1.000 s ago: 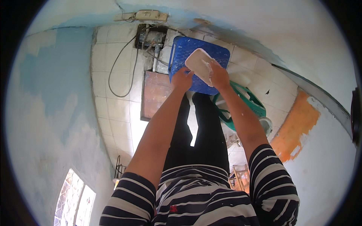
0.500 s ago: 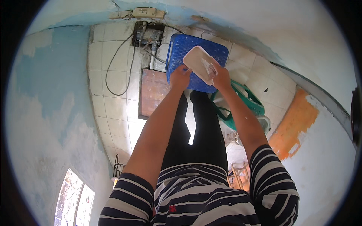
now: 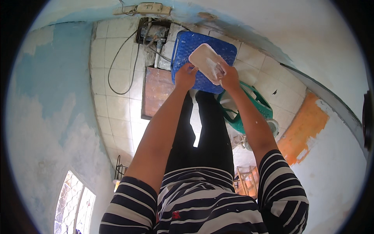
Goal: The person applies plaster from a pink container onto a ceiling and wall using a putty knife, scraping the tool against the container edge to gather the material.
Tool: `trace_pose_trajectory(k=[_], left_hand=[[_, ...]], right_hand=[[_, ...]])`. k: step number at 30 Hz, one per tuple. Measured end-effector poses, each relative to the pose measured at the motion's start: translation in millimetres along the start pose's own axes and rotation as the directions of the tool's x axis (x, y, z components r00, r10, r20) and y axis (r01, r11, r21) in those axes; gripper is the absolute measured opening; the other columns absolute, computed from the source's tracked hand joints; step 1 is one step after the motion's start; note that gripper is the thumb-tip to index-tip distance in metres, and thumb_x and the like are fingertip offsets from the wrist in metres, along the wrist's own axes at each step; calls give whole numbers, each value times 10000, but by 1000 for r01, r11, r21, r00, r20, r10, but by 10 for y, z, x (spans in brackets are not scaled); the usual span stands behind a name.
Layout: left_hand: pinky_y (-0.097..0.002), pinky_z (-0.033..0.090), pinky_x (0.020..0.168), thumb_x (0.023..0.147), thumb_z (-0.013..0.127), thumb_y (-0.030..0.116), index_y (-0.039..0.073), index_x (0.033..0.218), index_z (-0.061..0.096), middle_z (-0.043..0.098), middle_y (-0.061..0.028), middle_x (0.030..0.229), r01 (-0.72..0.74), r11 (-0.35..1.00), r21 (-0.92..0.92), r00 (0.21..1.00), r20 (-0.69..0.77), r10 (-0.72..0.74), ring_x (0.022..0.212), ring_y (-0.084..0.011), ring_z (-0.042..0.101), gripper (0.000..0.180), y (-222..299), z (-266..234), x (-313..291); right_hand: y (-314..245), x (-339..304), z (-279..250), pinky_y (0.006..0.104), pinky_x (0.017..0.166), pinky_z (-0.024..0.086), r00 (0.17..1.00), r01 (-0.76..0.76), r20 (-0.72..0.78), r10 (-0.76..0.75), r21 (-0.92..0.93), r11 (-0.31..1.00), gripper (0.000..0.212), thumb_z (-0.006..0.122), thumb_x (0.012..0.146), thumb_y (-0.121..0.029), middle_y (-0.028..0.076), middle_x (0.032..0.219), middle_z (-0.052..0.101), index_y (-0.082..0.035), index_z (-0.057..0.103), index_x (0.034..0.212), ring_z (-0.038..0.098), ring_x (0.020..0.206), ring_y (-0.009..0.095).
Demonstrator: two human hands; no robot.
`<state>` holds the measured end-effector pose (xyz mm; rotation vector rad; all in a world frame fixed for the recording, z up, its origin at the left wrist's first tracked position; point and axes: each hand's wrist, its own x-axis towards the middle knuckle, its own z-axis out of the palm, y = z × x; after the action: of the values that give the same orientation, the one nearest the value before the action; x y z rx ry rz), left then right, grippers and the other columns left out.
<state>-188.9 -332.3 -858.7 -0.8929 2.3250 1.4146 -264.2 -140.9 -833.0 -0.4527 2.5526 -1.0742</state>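
Note:
A shallow, pale pink tray (image 3: 202,54) with rounded corners is in front of me, above a blue plastic stool (image 3: 183,45). White paste (image 3: 212,66) is smeared over its right part. At the tray's near left edge, my left hand (image 3: 186,77) is closed, thumb and fingers pinching the rim. My right hand (image 3: 230,77) grips the right side, with some fingers reaching over the edge by the paste. Whether those fingers also hold a small tool is hidden. I cannot tell whether the tray touches the stool.
A green plastic stool (image 3: 255,103) lies right of my legs, near a clear round container (image 3: 274,126). Left stands a brown board (image 3: 156,89). A dark cable (image 3: 110,74) loops across the tiles by an opening with pipes (image 3: 156,33). Patchily painted walls (image 3: 39,117) surround me.
The tray and both hands have shifted slightly farther away, up in the picture. The view has moved a little too. The grip looks the same.

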Motion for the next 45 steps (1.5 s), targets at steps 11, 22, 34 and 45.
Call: trace_pose_trajectory(k=[11, 22, 34, 45], left_hand=[[-365, 511, 738, 927, 649, 330, 62, 1025, 695, 716, -86, 827, 30, 999, -23, 999, 32, -29, 789, -221, 691, 289, -82, 89, 35], [-415, 511, 853, 912, 651, 306, 48, 1017, 693, 725, -158, 1004, 69, 976, -207, 997, 39, -63, 982, -332, 688, 281, -293, 216, 83], [-363, 523, 756, 942, 610, 205, 6, 1016, 638, 725, -137, 922, 95, 929, -357, 995, 72, -75, 847, -241, 725, 214, -89, 225, 47], [-374, 525, 820, 968, 554, 166, -29, 1067, 600, 712, -177, 965, 88, 907, -412, 996, 44, -76, 940, -279, 713, 224, -277, 337, 71]], right_hand=[[52, 80, 160, 435, 860, 524, 942, 273, -137, -305, -213, 938, 408, 765, 696, -111, 213, 1037, 692, -35, 681, 1087, 661, 970, 405], [-152, 140, 184, 428, 856, 515, 996, 65, 72, -51, -206, 976, 393, 710, 748, -93, 220, 999, 681, -43, 682, 1137, 656, 953, 416], [-26, 211, 242, 422, 827, 525, 965, 75, 260, -19, -207, 976, 425, 669, 802, -60, 239, 1007, 681, -27, 635, 1224, 663, 957, 401], [-336, 301, 129, 435, 808, 535, 939, 124, 344, -25, -267, 956, 416, 683, 784, -73, 199, 994, 693, -49, 649, 1198, 673, 941, 365]])
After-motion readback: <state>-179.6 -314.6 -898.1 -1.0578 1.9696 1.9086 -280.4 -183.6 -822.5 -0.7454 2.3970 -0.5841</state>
